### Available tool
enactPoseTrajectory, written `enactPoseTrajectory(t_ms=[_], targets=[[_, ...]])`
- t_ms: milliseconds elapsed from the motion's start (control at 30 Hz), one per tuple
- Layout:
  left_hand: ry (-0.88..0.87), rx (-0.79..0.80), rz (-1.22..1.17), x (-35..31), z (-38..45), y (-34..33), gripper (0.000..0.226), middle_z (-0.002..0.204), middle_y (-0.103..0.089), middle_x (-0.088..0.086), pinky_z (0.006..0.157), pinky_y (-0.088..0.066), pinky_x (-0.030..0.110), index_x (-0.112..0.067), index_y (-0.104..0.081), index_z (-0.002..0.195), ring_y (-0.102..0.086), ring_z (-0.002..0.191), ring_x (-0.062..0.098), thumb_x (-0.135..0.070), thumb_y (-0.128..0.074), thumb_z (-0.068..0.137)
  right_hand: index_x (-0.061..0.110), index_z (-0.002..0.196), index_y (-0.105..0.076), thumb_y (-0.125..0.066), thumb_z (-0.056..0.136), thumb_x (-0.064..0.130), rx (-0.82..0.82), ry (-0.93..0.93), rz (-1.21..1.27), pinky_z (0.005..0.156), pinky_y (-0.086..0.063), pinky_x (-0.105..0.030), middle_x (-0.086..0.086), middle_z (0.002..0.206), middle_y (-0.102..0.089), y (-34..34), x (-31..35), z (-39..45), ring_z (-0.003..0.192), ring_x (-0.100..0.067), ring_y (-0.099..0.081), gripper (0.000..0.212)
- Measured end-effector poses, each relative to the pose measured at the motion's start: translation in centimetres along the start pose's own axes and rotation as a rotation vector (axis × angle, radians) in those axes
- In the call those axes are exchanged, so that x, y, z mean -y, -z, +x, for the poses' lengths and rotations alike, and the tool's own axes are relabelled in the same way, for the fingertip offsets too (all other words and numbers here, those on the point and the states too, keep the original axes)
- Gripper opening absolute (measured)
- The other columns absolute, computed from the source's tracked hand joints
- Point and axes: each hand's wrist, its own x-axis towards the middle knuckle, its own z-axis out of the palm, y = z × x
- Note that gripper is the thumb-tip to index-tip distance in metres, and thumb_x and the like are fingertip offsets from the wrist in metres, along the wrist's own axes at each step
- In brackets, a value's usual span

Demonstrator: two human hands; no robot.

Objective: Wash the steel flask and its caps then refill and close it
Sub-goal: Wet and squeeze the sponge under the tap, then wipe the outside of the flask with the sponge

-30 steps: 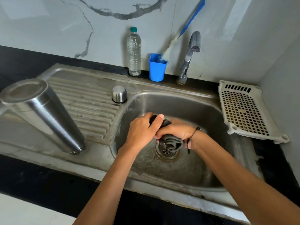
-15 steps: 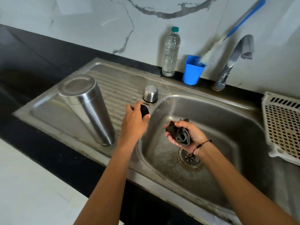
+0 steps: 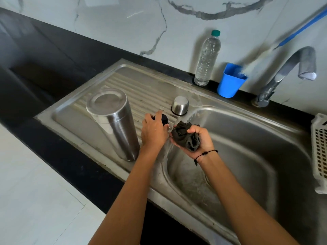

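Observation:
The steel flask [image 3: 113,121] stands upside down on the ribbed drainboard [image 3: 141,89]. A steel cap [image 3: 180,105] sits mouth down at the drainboard's right end. My left hand [image 3: 153,132] holds a small black inner cap [image 3: 164,119] just in front of the steel cap, at the basin's left rim. Right beside it, over the basin's left side, my right hand [image 3: 198,138] grips a wadded dark scrubbing cloth [image 3: 185,135].
The sink basin [image 3: 256,147] lies to the right, with the tap [image 3: 290,71] behind it. A clear water bottle [image 3: 207,59] and a blue cup [image 3: 230,80] holding a blue-handled brush stand at the wall. A white plastic rack [image 3: 320,152] sits at the right edge.
Both hands left the drain area. My left hand carried the black cap up toward the drainboard, and my right hand lifted the cloth to the basin's left side. The view has swung left.

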Motion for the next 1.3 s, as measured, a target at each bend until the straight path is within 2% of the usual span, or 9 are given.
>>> enactPoseTrajectory(t_ms=[100, 333, 500, 667, 800, 933, 1067, 1167, 1300], targets=[[0.017, 0.018, 0.050, -0.2, 0.0, 0.2, 0.056, 0.131, -0.036, 0.015, 0.091, -0.042, 0.039, -0.023, -0.032, 0.142, -0.040, 0.118, 0.032, -0.034, -0.056, 0.093, 0.000, 0.108, -0.049, -0.056, 0.051, 0.004, 0.014, 0.023, 0.065, 0.098, -0.041, -0.044, -0.017, 0.104, -0.054, -0.2, 0.0, -0.1, 0.095, -0.030, -0.053, 0.057], [-0.002, -0.067, 0.032, -3.5, -2.8, 2.1, 0.065, 0.135, -0.031, 0.018, 0.094, -0.041, 0.035, -0.014, -0.026, 0.144, -0.039, 0.118, 0.029, -0.031, -0.059, 0.091, -0.001, 0.106, -0.052, -0.080, 0.018, 0.004, 0.064, 0.047, 0.118, 0.087, -0.052, -0.037, -0.018, 0.097, -0.059, -0.3, 0.8, -0.8, 0.089, -0.029, -0.062, 0.092], [-0.498, -0.720, -0.052, -4.8, -7.4, 5.4, 0.038, 0.107, -0.053, 0.013, 0.079, -0.043, 0.031, -0.009, -0.057, 0.112, -0.050, 0.090, 0.024, -0.002, -0.068, 0.077, 0.001, 0.111, -0.050, -0.079, 0.023, 0.006, 0.161, 0.061, 0.144, 0.069, -0.058, -0.034, -0.017, 0.093, -0.065, -0.3, 1.0, -2.8, 0.079, -0.028, -0.068, 0.092], [-0.388, -1.127, -0.163, -2.9, -8.3, 10.3, 0.057, 0.119, -0.034, 0.005, 0.102, -0.019, 0.015, -0.018, -0.042, 0.116, -0.038, 0.105, 0.022, -0.017, -0.077, 0.071, -0.006, 0.120, -0.050, -0.076, 0.030, -0.002, 0.251, 0.067, 0.274, 0.094, -0.048, -0.048, -0.027, 0.121, -0.058, -1.3, -0.6, -4.3, 0.110, -0.039, -0.060, 0.094], [-0.118, -0.910, -0.317, 0.7, -8.2, 11.7, 0.093, 0.142, -0.027, 0.014, 0.111, -0.007, 0.012, -0.016, -0.024, 0.137, -0.023, 0.131, 0.020, -0.045, -0.077, 0.066, -0.003, 0.129, -0.044, -0.075, 0.030, -0.007, 0.271, 0.057, 0.337, 0.097, -0.044, -0.050, -0.024, 0.124, -0.055, -2.5, -1.9, -5.1, 0.116, -0.043, -0.054, 0.103], [0.077, -0.495, -0.659, 1.8, -8.2, 11.2, 0.114, 0.146, -0.030, 0.006, 0.112, -0.024, 0.032, -0.018, -0.006, 0.148, -0.032, 0.133, 0.016, -0.030, -0.084, 0.065, -0.002, 0.129, -0.042, -0.074, 0.030, -0.008, 0.274, 0.053, 0.343, 0.095, -0.046, -0.051, -0.025, 0.119, -0.057, -3.0, -2.6, -5.7, 0.114, -0.043, -0.054, 0.105], [0.126, -0.408, -0.754, 1.8, -8.2, 11.2, 0.085, 0.121, -0.052, -0.008, 0.090, -0.046, 0.025, -0.022, -0.030, 0.137, -0.054, 0.102, 0.005, -0.030, -0.081, 0.071, -0.003, 0.123, -0.046, -0.074, 0.028, -0.007, 0.267, 0.043, 0.330, 0.096, -0.045, -0.050, -0.028, 0.114, -0.060, -3.0, -2.8, -6.2, 0.117, -0.042, -0.052, 0.099], [0.162, -0.414, -0.899, 0.9, -8.3, 11.7, 0.066, 0.101, -0.053, -0.018, 0.070, -0.040, 0.011, -0.027, -0.038, 0.124, -0.055, 0.085, -0.005, -0.027, -0.080, 0.073, -0.005, 0.120, -0.049, -0.075, 0.025, -0.009, 0.219, 0.022, 0.310, 0.090, -0.048, -0.053, -0.031, 0.113, -0.060, -2.5, -2.7, -6.9, 0.111, -0.044, -0.056, 0.098], [0.132, -0.358, -1.428, -2.5, -8.4, 12.2, 0.057, 0.101, -0.062, -0.009, 0.074, -0.051, 0.019, -0.021, -0.041, 0.126, -0.066, 0.084, -0.004, -0.014, -0.074, 0.080, -0.001, 0.103, -0.054, -0.076, 0.013, -0.009, 0.067, 0.057, 0.322, 0.079, -0.050, -0.057, -0.026, 0.098, -0.064, -1.3, -2.2, -7.6, 0.093, -0.041, -0.062, 0.093]])
